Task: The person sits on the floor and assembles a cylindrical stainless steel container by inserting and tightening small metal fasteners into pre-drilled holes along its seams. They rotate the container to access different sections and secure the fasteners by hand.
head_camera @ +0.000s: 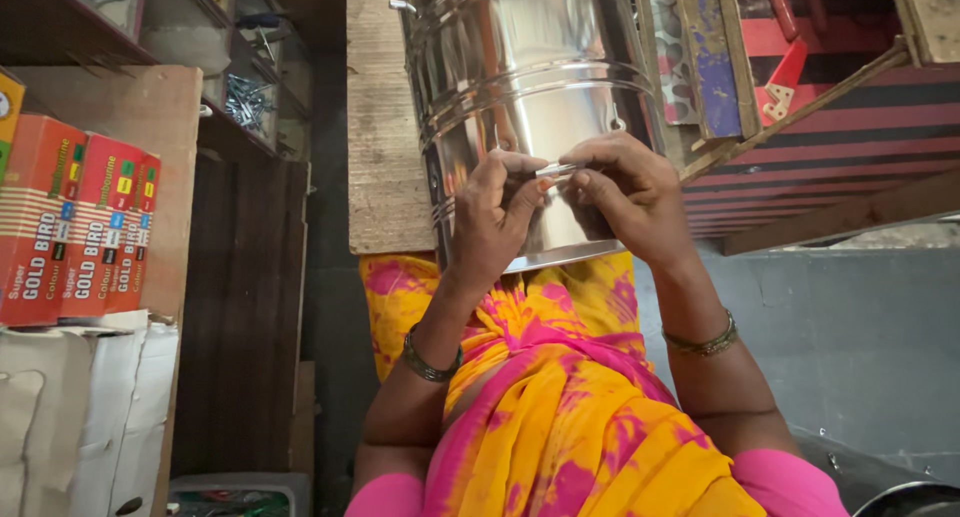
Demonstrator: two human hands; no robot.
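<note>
Pinching a thin metal strip [556,169] between thumb and fingers, the left hand [497,219] and right hand [628,192] hold it against the steel drum [525,72]. Both hands' fingers are closed on it. The drum lies on a wooden board [381,127], beside 3 orange boxes [75,222].

My hands cover part of the big shiny steel drum [530,67], and its top runs off the picture. I can't tell what the small thin piece [556,169] in my fingers is. The bits on the shelf [247,99] are too small.
</note>
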